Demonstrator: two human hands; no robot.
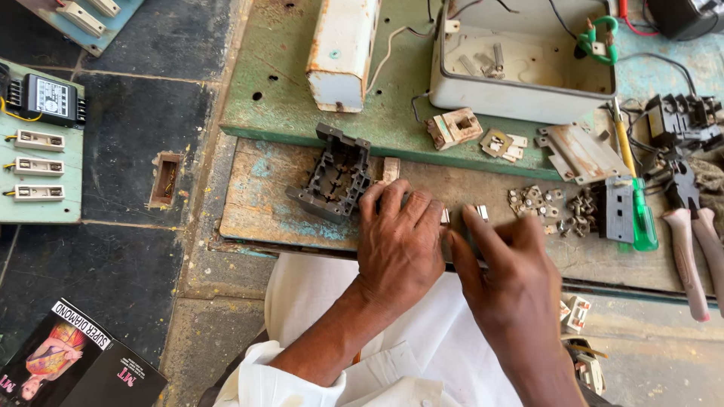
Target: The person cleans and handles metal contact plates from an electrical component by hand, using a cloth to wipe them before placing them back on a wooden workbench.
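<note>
Working right at the near edge of the worn wooden board (302, 218), so the obvious risk: whatever sits under those hands slipping off onto the white cloth over the lap (445, 332) or down to the floor, gone for good. Left hand (400, 245) lying flat, palm down, fingers spread forward and pressing on something just right of the dark grey plastic frame (335, 175); can't tell what's under it, fully covered. Right hand (501, 264) curled loosely, fingertips pinching or nudging a small pale metal piece (480, 212) near the board's edge; hard to say whether actually gripped or only touched. Could also knock the frame with a left knuckle, sitting that close. Pile of tiny metal contacts (550, 207) to the right looks easy to scatter with a careless elbow, and the green-handled screwdriver (641, 218) and pink-handled pliers (690, 249) lie near enough to roll or get bumped. Far side: white open box (520, 98) partly cut off at the top, contents blurry. More small white parts (577, 313) by the right wrist, half hidden. Switch panel (38, 162) at far left cropped.
</note>
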